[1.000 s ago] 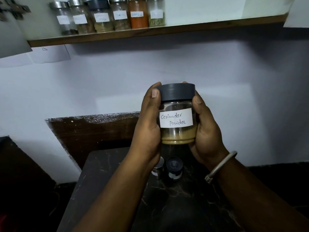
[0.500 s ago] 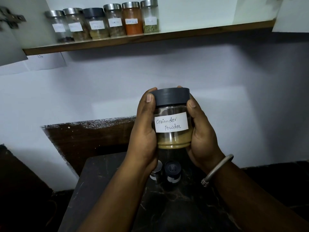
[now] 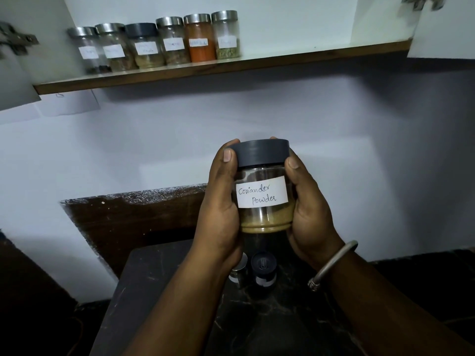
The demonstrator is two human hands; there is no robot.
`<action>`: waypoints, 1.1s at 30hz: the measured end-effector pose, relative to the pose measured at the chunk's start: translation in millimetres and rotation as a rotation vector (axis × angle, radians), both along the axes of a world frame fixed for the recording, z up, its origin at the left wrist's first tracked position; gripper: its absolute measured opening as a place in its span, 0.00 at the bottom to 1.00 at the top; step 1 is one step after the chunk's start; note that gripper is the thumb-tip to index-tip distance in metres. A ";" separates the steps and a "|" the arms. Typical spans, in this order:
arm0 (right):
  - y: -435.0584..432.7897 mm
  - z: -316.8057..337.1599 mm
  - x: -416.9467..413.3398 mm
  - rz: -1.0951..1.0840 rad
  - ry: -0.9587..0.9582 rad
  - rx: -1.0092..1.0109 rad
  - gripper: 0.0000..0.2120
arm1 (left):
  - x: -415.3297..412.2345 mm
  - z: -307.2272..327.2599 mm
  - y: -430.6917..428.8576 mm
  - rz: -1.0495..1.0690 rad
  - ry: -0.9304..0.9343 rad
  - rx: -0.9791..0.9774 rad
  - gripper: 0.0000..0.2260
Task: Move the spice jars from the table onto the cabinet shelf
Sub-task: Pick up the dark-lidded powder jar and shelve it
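A glass jar labelled "Coriander Powder" (image 3: pixel 263 191), with a dark grey lid and tan powder at its bottom, is upright in the air above the table. My left hand (image 3: pixel 222 209) grips its left side and my right hand (image 3: pixel 308 211) its right side. Below them, on the dark marble table (image 3: pixel 159 291), stand two small jars: a steel-lidded one (image 3: pixel 239 272), partly hidden by my left wrist, and a black-lidded one (image 3: pixel 263 268). Up on the cabinet shelf (image 3: pixel 295 56) several labelled spice jars (image 3: pixel 154 44) stand in a row at the left.
The shelf's right half is bare white board with a wooden front edge. Open cabinet doors with hinges hang at the upper left (image 3: pixel 15 73) and upper right (image 3: pixel 442 27). A dark wooden panel (image 3: pixel 133 222) stands behind the table against the white wall.
The view has tilted up, so the shelf and the held jar sit lower in the frame. Both hands keep the same grip on the jar.
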State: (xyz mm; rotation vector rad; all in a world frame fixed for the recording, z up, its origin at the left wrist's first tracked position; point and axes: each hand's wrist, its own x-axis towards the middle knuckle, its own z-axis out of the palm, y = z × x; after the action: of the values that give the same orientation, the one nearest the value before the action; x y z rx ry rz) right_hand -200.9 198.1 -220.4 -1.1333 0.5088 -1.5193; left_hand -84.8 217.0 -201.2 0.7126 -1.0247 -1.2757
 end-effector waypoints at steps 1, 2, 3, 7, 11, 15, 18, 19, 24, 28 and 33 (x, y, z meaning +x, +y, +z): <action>-0.3 -0.1 -0.3 0.003 -0.003 -0.002 0.27 | 0.1 -0.6 -1.1 -0.005 0.004 -0.003 0.36; -0.7 0.0 -0.4 0.003 -0.007 -0.003 0.26 | 0.1 -0.9 -1.8 -0.010 0.008 -0.004 0.36; -1.6 0.1 -0.6 0.005 -0.012 -0.004 0.26 | 0.1 -1.3 -2.8 -0.016 0.013 -0.005 0.35; -4.1 3.1 -0.7 0.023 -0.016 -0.016 0.26 | -0.3 -0.5 -6.4 -0.019 0.032 -0.003 0.32; -5.9 11.4 -1.4 -0.024 0.042 -0.066 0.27 | 1.4 4.6 -12.2 -0.020 0.029 -0.044 0.34; -7.0 27.1 -6.6 -0.223 0.253 -0.186 0.31 | 3.4 19.6 -20.8 0.029 0.027 -0.077 0.36; -12.3 46.0 -11.8 -0.352 0.442 -0.297 0.27 | 5.1 35.1 -31.5 0.086 0.022 -0.132 0.27; -15.5 54.9 -13.1 -0.373 0.495 -0.329 0.27 | 5.3 42.5 -35.2 0.100 -0.002 -0.179 0.26; -39.6 111.8 -23.1 -0.432 0.613 -0.403 0.30 | -0.1 84.6 -60.6 0.140 -0.123 -0.368 0.23; -74.7 175.4 -32.8 -0.398 0.618 -0.382 0.28 | 1.1 140.8 -110.2 0.211 -0.240 -0.531 0.18; -158.3 252.5 -39.4 -0.534 0.632 -0.313 0.24 | 22.3 210.2 -208.3 0.669 -0.678 -0.636 0.19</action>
State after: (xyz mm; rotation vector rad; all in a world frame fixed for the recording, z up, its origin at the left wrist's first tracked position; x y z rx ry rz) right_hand -240.3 39.8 32.1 -1.8452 1.0947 -1.7100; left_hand -62.6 8.7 9.0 0.8902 -1.4654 -0.0793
